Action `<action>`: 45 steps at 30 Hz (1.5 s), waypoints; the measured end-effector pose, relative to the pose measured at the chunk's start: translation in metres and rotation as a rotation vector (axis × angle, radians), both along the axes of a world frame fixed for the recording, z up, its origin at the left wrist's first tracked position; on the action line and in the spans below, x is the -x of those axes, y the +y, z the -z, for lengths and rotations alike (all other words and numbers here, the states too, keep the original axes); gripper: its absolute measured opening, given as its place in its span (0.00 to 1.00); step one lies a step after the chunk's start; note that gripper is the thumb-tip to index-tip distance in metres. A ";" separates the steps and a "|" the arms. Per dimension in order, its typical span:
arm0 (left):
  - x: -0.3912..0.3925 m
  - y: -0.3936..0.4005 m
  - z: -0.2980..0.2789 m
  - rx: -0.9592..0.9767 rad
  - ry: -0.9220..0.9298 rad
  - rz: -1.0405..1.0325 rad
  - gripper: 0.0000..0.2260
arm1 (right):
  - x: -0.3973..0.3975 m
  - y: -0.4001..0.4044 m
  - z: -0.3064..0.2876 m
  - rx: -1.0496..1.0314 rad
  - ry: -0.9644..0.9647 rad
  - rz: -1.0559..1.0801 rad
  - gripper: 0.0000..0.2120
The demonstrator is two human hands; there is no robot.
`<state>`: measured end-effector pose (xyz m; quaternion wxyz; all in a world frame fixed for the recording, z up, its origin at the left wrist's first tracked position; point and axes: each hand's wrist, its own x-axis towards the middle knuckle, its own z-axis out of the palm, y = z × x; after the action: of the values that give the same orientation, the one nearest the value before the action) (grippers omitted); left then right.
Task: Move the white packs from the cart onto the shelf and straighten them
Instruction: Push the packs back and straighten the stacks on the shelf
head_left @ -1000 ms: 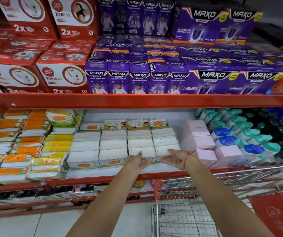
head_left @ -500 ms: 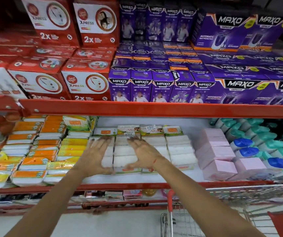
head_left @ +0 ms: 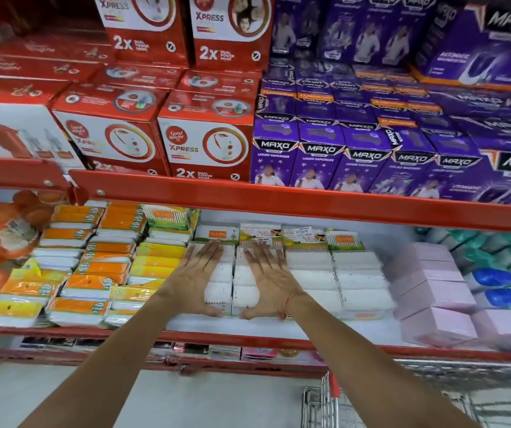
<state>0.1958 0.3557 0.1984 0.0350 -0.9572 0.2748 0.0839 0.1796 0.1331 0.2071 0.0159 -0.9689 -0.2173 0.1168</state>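
Note:
White packs (head_left: 313, 278) lie in several rows on the middle shelf (head_left: 279, 330), between orange and yellow packs and pink boxes. My left hand (head_left: 197, 276) rests flat, fingers spread, on the left rows of white packs. My right hand (head_left: 271, 281), with a red thread at the wrist, lies flat on the neighbouring row. My thumbs hook the front edge of the stacks. Neither hand holds a pack. The wire cart (head_left: 334, 406) stands at the bottom right, mostly out of view.
Orange and yellow packs (head_left: 99, 267) fill the shelf's left side. Pink boxes (head_left: 433, 288) and blue-capped bottles (head_left: 495, 279) stand at the right. The red shelf rail (head_left: 279, 199) above carries red boxes (head_left: 204, 140) and purple boxes (head_left: 319, 159).
Both hands went from the front edge of the right rows, palms up, leftward onto the tops of the left rows, palms down. The view shifted left and up, so less cart shows.

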 end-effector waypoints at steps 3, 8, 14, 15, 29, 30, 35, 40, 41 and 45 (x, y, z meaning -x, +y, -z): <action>0.001 0.000 -0.001 -0.015 0.011 -0.005 0.60 | -0.002 0.001 0.000 -0.005 0.016 0.010 0.62; 0.002 0.000 0.000 -0.056 -0.019 0.005 0.58 | -0.003 0.001 0.001 0.000 0.014 0.005 0.62; 0.011 -0.013 -0.007 0.051 -0.003 0.006 0.66 | -0.001 -0.004 -0.001 -0.017 -0.016 -0.025 0.66; 0.014 -0.020 -0.010 0.075 -0.008 0.003 0.67 | 0.002 -0.008 -0.004 -0.039 -0.030 -0.028 0.67; 0.019 -0.184 -0.013 0.049 0.030 0.211 0.60 | 0.029 -0.197 -0.029 0.074 0.169 0.182 0.74; 0.019 -0.188 -0.011 0.033 0.028 0.196 0.58 | 0.031 -0.198 -0.026 0.083 0.163 0.182 0.73; 0.020 -0.192 -0.009 -0.012 0.020 0.186 0.52 | 0.031 -0.198 -0.009 0.085 0.078 0.195 0.70; 0.025 -0.193 -0.008 -0.077 -0.020 0.181 0.50 | 0.031 -0.202 -0.003 0.112 0.006 0.144 0.67; 0.025 -0.194 -0.008 -0.087 -0.026 0.179 0.50 | 0.031 -0.203 -0.002 0.119 0.004 0.138 0.67; 0.026 -0.196 -0.006 -0.098 -0.039 0.178 0.50 | 0.031 -0.200 0.000 0.174 0.012 0.150 0.67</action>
<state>0.1702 0.1599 0.2048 0.0947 -0.9275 0.3538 0.0750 0.1485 -0.0672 0.2073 -0.0582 -0.9795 -0.1332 0.1395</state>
